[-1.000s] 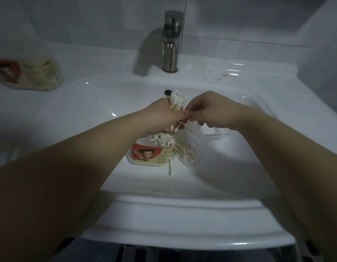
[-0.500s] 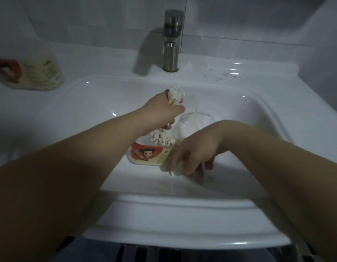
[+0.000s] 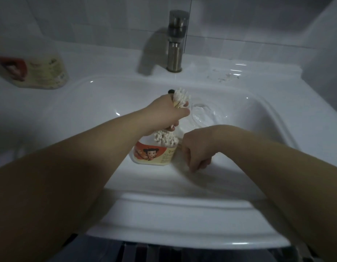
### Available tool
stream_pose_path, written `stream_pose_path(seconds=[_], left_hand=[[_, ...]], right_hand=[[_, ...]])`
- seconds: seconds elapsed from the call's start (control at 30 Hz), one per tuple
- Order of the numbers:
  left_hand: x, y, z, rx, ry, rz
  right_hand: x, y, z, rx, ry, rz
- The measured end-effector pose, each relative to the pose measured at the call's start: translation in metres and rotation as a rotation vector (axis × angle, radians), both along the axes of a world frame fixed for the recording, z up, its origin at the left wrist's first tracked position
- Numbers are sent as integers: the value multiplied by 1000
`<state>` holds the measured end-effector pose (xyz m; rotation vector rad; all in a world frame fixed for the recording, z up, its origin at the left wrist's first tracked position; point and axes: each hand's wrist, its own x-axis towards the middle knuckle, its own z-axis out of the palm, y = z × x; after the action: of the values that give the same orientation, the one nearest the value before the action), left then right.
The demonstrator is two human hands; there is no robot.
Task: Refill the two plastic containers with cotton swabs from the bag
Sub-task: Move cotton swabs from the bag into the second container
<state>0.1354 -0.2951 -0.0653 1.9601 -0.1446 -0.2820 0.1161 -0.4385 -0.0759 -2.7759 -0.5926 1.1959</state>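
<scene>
Basin [image 3: 92,118] lies open at frame left and lower centre; container [image 3: 154,156], swabs [image 3: 181,97] in left hand [image 3: 167,114], right hand [image 3: 198,148] crowd the middle

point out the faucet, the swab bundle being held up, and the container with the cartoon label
faucet [image 3: 175,44]: head view, on its metal body
swab bundle [image 3: 181,97]: head view, on the white cotton tips
container with the cartoon label [image 3: 153,154]: head view, on the orange label

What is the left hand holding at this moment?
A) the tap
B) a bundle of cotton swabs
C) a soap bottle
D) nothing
B: the left hand grips a bundle of cotton swabs, white tips pointing up, above the open container that stands in the sink.
</scene>
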Motion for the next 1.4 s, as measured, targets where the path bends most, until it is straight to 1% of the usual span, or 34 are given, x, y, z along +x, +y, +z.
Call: stream_pose_path(seconds=[0.1, 0.27, 0.37, 0.5, 0.67, 0.77, 0.87, 0.93, 1.07, 1.13, 1.2, 1.27, 1.3, 1.33, 1.4], left_hand=[[0, 0, 0, 1, -3, -3], [-1, 1, 1, 21, -8, -5], [-1, 1, 2, 43, -21, 21], [-1, 2, 2, 53, -42, 61], [-1, 1, 7, 48, -57, 143], [-1, 1, 8, 50, -50, 135], [-1, 1, 5, 60, -35, 102], [-1, 2, 5, 28, -40, 96], [0, 1, 6, -111, -32, 128], [0, 0, 6, -127, -21, 136], [-1, 0, 7, -146, -11, 116], [-3, -1, 7, -180, -5, 98], [-3, -1, 7, -195, -2, 96], [-3, -2, 8, -203, 1, 96], [-3, -2, 7, -189, -3, 94]], right_hand=[[2, -2, -2, -19, -17, -81], [-2, 0, 3, -116, -10, -49], [3, -6, 11, -71, -14, -96], [8, -18, 27, 118, -65, -244], [12, -28, 32, 442, -221, -414], [14, -27, 32, 618, -295, -460], [14, -26, 33, 702, -360, -456], [13, -25, 34, 702, -403, -437], [12, -24, 39, 659, -507, -417], [14, -24, 40, 670, -568, -482], [20, -27, 40, 694, -682, -605], [27, -33, 37, 583, -782, -657], [29, -36, 36, 521, -781, -654], [30, -38, 35, 479, -738, -649], [28, -39, 34, 419, -573, -615]])
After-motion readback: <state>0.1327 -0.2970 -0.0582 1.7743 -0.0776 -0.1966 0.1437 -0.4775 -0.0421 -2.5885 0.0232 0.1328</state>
